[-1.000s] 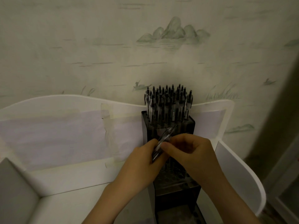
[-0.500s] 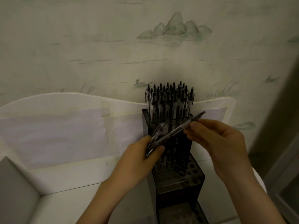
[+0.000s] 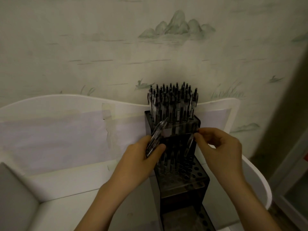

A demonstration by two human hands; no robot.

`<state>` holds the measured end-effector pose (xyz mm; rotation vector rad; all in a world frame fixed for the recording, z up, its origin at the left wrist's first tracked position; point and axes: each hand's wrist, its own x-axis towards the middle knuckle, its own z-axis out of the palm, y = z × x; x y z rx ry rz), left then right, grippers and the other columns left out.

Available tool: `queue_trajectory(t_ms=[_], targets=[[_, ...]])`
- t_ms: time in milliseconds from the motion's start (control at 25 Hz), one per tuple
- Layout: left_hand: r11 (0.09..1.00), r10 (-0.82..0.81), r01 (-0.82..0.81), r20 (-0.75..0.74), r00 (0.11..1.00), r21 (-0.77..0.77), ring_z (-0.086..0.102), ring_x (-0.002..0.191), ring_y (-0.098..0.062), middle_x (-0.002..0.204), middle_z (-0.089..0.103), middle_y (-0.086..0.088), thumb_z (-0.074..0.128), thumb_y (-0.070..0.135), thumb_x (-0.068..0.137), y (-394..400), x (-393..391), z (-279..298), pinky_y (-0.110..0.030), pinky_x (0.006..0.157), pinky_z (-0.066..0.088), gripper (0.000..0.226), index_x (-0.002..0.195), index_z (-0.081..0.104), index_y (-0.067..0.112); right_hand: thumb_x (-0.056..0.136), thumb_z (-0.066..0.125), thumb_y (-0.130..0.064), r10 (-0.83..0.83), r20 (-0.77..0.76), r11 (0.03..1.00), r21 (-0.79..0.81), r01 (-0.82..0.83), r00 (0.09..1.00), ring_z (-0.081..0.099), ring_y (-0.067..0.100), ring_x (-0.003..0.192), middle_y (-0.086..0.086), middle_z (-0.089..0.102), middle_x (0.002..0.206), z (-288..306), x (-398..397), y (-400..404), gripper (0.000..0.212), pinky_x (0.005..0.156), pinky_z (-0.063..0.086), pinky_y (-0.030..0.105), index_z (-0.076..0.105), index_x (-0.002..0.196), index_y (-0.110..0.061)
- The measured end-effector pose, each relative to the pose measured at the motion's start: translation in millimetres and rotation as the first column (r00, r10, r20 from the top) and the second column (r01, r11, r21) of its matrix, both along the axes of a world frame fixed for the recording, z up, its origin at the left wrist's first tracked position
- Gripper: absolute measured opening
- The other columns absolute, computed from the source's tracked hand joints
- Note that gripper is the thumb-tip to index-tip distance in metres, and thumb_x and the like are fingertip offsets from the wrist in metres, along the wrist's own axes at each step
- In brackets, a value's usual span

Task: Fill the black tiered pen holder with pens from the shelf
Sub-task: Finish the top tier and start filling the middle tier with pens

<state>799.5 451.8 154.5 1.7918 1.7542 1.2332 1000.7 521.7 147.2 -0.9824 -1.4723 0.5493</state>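
Pen holder (image 3: 181,179) stands center frame on the shelf (image 3: 80,184): top tier full, middle half empty. Left hand (image 3: 143,157) grips spare pens (image 3: 155,139); right hand (image 3: 218,147) pinches one pen (image 3: 189,145) above it.

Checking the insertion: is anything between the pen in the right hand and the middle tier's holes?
Nothing visible. The pen hangs from the right hand above open holes on the middle tier; pens already seated stand further left.

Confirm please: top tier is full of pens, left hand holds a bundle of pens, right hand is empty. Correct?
Not quite. In the head view the right hand pinches one pen over the middle tier. The top tier is full and the left hand holds a bundle.
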Motion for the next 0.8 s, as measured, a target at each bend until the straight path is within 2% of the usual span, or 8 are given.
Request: queue_trajectory(t_ms=[360, 440, 520, 640, 800], targets=[[1.0, -0.013, 0.013, 0.002, 1.0, 0.014, 0.049, 0.048, 0.005, 0.057, 0.055, 0.024, 0.057, 0.043, 0.092, -2.5, -2.1, 2.1, -0.008, 0.045, 0.032, 0.025, 0.075, 0.053, 0.026, 0.083, 0.075, -0.02, -0.013, 0.148, 0.999, -0.03, 0.018, 0.989, 0.064, -0.009, 0.075, -0.027, 0.066, 0.072, -12.4, -5.2, 5.2, 0.022, 0.068, 0.042, -0.002, 0.067, 0.085, -0.04], [1.0, -0.018, 0.018, 0.01, 1.0, 0.021, 0.048, 0.048, 0.003, 0.056, 0.055, 0.021, 0.056, 0.045, 0.091, -2.0, -1.6, 2.3, -0.01, 0.046, 0.032, 0.028, 0.074, 0.053, 0.023, 0.083, 0.075, -0.021, 0.01, 0.254, 0.996, -0.087, 0.013, 0.967, 0.061, -0.014, 0.074, -0.027, 0.065, 0.075, -14.0, -1.4, 10.2, 0.023, 0.065, 0.04, -0.004, 0.066, 0.083, -0.042], [0.999, -0.026, 0.026, 0.015, 1.0, 0.027, 0.047, 0.047, 0.002, 0.056, 0.053, 0.019, 0.056, 0.047, 0.091, -2.1, -0.5, 3.0, -0.011, 0.046, 0.032, 0.03, 0.073, 0.052, 0.022, 0.084, 0.074, -0.021, 0.06, 0.312, 0.98, -0.199, 0.003, 0.948, 0.059, -0.016, 0.07, -0.023, 0.066, 0.079, -23.3, 0.3, 12.4, 0.016, 0.064, 0.039, -0.005, 0.07, 0.087, -0.036], [0.999, -0.032, 0.031, 0.011, 0.999, 0.03, 0.048, 0.049, 0.002, 0.055, 0.053, 0.02, 0.055, 0.047, 0.091, -2.5, 2.4, 3.2, -0.011, 0.047, 0.033, 0.029, 0.072, 0.05, 0.025, 0.083, 0.076, -0.021, 0.04, 0.302, 0.973, -0.23, 0.032, 0.953, 0.059, -0.019, 0.072, -0.026, 0.063, 0.076, -33.9, 1.6, 13.3, 0.013, 0.064, 0.039, -0.005, 0.075, 0.096, -0.022], [0.998, -0.056, 0.055, 0.01, 0.998, 0.022, 0.048, 0.051, 0.003, 0.058, 0.053, 0.021, 0.057, 0.044, 0.091, -3.7, 6.4, 2.5, -0.011, 0.049, 0.034, 0.028, 0.071, 0.049, 0.027, 0.08, 0.079, -0.021, 0.02, 0.27, 0.981, -0.19, 0.033, 0.963, 0.06, -0.016, 0.077, -0.023, 0.067, 0.075, -26.1, 2.7, 4.2, 0.021, 0.069, 0.04, -0.005, 0.074, 0.099, -0.024]])
